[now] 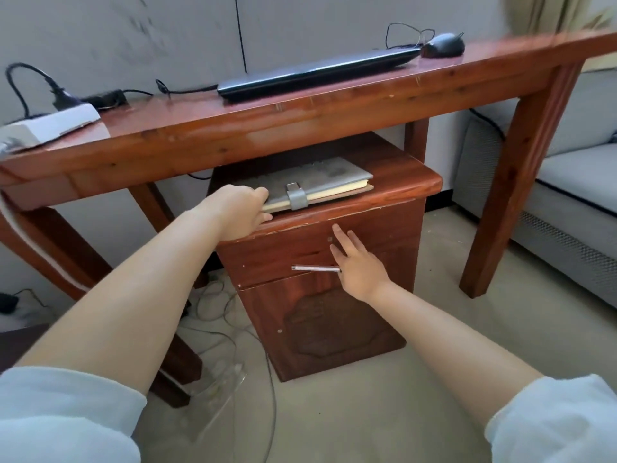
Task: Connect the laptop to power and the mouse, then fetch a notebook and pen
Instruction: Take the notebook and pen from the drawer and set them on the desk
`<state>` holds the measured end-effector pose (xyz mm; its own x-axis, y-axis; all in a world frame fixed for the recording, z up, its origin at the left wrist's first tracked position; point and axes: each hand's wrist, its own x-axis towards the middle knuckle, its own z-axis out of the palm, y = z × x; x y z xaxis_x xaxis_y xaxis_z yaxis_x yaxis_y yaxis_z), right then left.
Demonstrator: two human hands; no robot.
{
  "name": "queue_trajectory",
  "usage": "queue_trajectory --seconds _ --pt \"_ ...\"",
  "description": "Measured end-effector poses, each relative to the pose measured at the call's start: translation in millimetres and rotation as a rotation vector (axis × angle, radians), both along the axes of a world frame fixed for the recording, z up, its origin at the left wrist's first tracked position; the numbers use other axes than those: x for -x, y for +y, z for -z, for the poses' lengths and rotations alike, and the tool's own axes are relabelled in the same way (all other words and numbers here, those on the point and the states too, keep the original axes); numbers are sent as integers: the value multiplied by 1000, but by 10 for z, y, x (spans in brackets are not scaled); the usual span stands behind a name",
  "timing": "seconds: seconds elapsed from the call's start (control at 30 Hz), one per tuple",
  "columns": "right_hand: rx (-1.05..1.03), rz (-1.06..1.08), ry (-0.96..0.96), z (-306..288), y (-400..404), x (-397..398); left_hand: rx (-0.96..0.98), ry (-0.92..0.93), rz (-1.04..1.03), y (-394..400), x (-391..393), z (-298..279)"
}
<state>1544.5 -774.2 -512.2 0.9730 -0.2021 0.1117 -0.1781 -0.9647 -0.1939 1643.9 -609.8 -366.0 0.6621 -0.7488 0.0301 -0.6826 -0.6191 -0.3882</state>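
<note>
A grey notebook [320, 178] with a clasp lies on a low wooden cabinet [334, 295] under the table. My left hand [243, 208] grips the notebook's near left corner. My right hand [357, 265] hangs in front of the cabinet's drawer and holds a silver pen [315, 269] by one end, fingers partly spread. On the table [300, 118] above lies the closed black laptop [317, 73], with a black mouse [442, 45] at its right end and a power cable [187, 90] running from its left end to a black adapter [107, 98].
A white power strip [50, 125] with a black plug sits on the table's left end. Loose cables [227, 315] and a clear stand lie on the floor left of the cabinet. A grey sofa [567, 182] stands to the right, past the table leg [510, 182].
</note>
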Motion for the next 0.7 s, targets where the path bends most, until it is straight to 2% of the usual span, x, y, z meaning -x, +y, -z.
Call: queue_trajectory --seconds 0.17,0.33,0.53,0.7 --pt "-112 -45 132 -46 -203 -13 -72 -34 21 -58 26 19" --pt "-258 82 238 -360 -186 338 -161 24 28 -76 53 -249" --pt "-611 290 244 -1292 -114 475 -180 65 2 47 137 -979" --pt "-694 283 302 -2294 -1 392 6 333 -232 445 308 -1676"
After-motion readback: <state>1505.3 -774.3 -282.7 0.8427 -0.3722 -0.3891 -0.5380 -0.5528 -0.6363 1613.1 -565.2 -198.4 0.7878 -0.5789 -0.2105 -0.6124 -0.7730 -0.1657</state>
